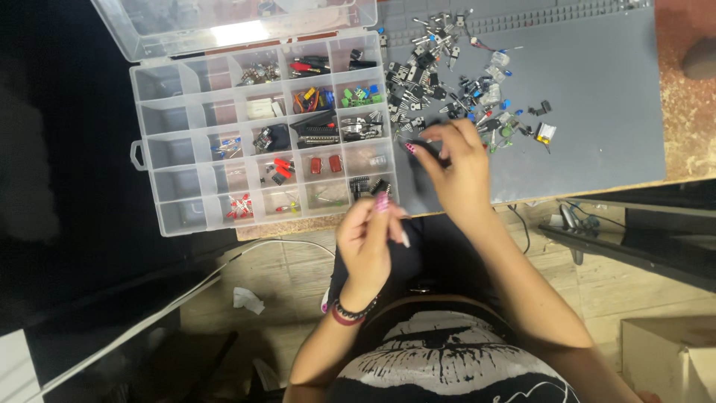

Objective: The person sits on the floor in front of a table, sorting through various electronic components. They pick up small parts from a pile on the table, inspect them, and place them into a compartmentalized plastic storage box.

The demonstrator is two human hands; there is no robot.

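— What do we have under our hands?

— Our right hand (456, 168) reaches over the near edge of the grey mat (597, 97), at the edge of the heap of loose electronic parts (455, 82) scattered across its far left part. Its fingers are curled together around something small and dark, though we cannot tell what the piece is, since the hand is blurred and covers it.

— And the left?

— Our left hand (369, 239) hangs off the table, just below the near right corner of the clear compartment box (160, 157). Its fingertips (382, 203) are pinched together; whether they clamp a part between them, we cannot tell. A dark beaded bracelet (352, 312) sits on that wrist.

— Where is the box in relation to the mat?

— Just beside it on the left, touching or nearly so, its lid (149, 30) folded open on the far side. We see red pieces (282, 168) in a middle compartment, green blocks (361, 95) nearer the mat, and black chips (369, 185) in the near right corner. The compartments along the left wall look bare.

— Anything else?

— A white cable (246, 250) runs over the wooden floor below the table edge, with a crumpled white scrap (247, 300) near it
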